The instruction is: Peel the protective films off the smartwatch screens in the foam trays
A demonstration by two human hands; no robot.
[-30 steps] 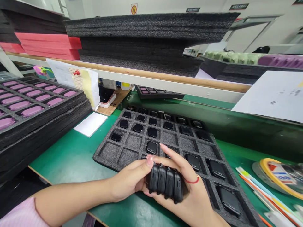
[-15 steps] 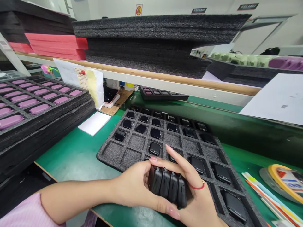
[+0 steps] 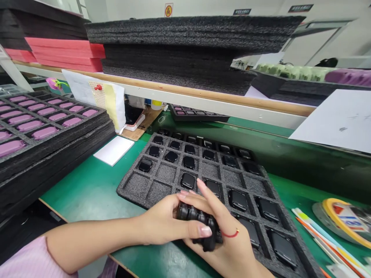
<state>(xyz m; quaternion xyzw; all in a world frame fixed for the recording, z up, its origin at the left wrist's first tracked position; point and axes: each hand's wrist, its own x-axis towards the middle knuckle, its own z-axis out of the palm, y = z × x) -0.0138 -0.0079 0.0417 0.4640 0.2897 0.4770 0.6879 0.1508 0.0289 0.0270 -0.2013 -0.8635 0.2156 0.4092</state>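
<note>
My left hand and my right hand close together around a stack of several black rounded-square device bodies, which is mostly hidden by my fingers. The stack sits just above the near part of a dark grey foam tray. Black device bodies lie in many of its square pockets, and one sits just beyond my fingertips. Others lie to the right of my right hand. Several pockets near the tray's left corner hold nothing visible.
Stacked foam trays holding pink items stand at left on the green bench mat. A white card lies beside them. Tall black foam stacks fill the shelf behind. Tape and pens lie at right.
My fingers have closed further over the stack, which has shifted slightly left and now shows much less. The pocket behind it now shows a device body that my hand covered earlier.
</note>
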